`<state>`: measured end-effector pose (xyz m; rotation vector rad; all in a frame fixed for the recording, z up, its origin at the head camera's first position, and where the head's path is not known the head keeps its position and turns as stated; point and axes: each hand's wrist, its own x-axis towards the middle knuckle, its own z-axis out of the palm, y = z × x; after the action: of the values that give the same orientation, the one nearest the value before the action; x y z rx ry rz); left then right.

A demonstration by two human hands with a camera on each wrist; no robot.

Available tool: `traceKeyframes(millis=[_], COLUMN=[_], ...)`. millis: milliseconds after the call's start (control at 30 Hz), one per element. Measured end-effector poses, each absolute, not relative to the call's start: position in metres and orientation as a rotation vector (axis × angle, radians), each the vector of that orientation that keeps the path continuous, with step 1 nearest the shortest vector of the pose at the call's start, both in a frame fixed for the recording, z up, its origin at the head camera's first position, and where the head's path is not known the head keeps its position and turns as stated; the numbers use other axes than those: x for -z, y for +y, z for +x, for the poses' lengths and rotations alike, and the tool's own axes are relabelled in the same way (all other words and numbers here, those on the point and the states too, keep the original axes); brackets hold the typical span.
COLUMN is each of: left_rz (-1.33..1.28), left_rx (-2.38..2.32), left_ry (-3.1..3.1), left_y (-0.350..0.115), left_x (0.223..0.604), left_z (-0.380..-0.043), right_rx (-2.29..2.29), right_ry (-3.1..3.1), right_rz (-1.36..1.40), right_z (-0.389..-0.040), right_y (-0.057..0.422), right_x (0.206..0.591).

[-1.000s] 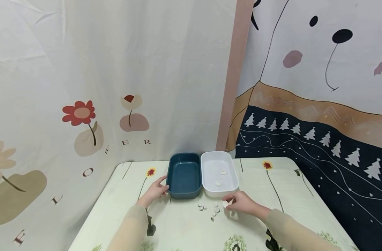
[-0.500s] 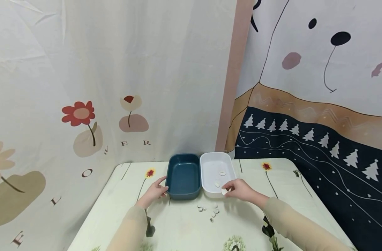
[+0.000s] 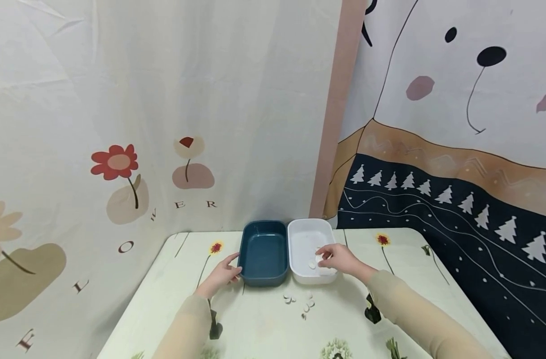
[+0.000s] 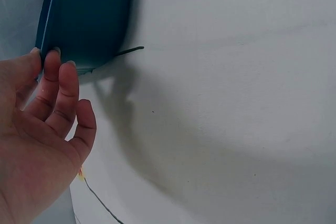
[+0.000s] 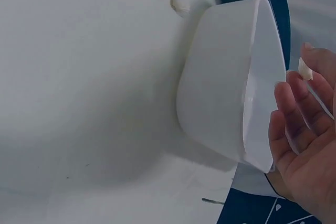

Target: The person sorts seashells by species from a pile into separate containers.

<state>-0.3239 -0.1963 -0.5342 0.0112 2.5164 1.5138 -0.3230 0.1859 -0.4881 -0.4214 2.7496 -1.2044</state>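
Observation:
Two deep rectangular containers stand side by side, a dark teal one and a white one. My left hand pinches the near left edge of the teal container; thumb and fingertips meet at its rim in the left wrist view. Over the white container, my right hand pinches a small white shell-like piece between thumb and fingers. Another pale piece lies on the white container's floor, and the hand partly hides what is beside it. Several small white shell-like pieces lie loose on the table in front.
A pale floral cloth covers the table. Behind the containers hangs a cream curtain with flower prints. At the right is a dark printed cloth with white trees.
My right hand has lifted a white piece from the table in front of the white container and carried it up over its rim to above its inside. My left hand stays at the teal container.

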Motion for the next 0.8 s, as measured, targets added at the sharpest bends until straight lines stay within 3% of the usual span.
traceKeyframes(millis=[800], left_rz=[0.012], left_rx=[-1.524], left_ry=[2.497], left_y=[-0.196], left_x=[0.533], left_z=[-0.322], right_rx=[1.216], right_ry=[2.764], right_rz=[-0.093], right_z=[-0.358], right_y=[0.189], right_x=[0.501])
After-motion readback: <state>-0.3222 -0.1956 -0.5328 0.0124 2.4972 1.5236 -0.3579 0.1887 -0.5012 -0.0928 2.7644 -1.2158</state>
